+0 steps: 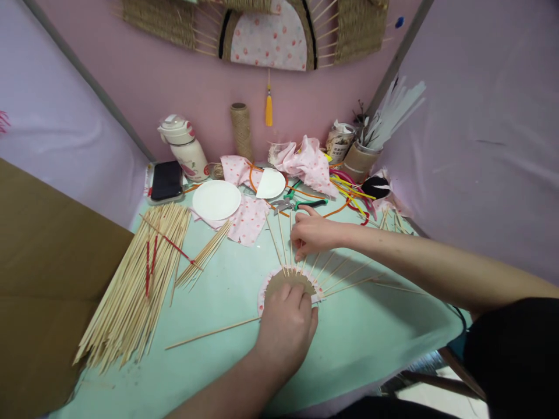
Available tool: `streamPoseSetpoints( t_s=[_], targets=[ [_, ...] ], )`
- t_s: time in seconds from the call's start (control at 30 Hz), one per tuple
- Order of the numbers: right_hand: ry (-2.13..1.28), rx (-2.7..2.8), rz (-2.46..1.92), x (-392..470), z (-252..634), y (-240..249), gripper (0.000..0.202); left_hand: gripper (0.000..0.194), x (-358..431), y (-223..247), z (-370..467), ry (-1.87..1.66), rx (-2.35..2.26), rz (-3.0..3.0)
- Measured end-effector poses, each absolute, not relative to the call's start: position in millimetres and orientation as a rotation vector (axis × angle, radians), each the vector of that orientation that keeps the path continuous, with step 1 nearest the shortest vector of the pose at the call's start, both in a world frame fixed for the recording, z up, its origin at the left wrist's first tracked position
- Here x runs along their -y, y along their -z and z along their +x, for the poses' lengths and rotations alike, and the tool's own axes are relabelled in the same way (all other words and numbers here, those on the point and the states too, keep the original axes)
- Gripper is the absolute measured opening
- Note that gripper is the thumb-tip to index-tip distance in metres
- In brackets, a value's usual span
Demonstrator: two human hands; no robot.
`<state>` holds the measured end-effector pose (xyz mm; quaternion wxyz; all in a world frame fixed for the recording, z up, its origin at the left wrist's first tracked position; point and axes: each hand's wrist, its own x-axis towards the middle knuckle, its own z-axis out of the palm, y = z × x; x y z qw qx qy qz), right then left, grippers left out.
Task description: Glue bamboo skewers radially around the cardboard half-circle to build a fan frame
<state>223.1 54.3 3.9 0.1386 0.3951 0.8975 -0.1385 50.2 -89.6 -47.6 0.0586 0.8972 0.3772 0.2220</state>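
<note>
A brown disc [279,281] with a pink-dotted fabric rim lies on the green tabletop. Thin wooden sticks [338,271] fan out from its upper and right edge, and one more stick [213,333] points out at its lower left. My left hand [289,326] rests on the lower part of the disc, fingers bent, covering some of it. Above the disc, my right hand [311,233] is among the upright sticks, its index finger stretched out; thumb and other fingers are curled near a stick, and their grip is not clear.
A big stick pile [131,291] and a smaller bundle [205,253] lie left. Behind are a white plate [216,199], pliers [301,205], fabric [305,163], a bottle [187,152], twine roll [241,131] and cans [361,160]. Cardboard [48,285] stands at far left.
</note>
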Motion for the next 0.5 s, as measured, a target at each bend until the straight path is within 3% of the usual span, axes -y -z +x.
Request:
streamPoseSetpoints(
  t_s=[0.5],
  targets=[
    [0.348,-2.576,1.111,-53.3,222.5,-5.1,0.032,0.01,88.9,46.7,50.3,-0.701,-1.12,2.717]
  ],
)
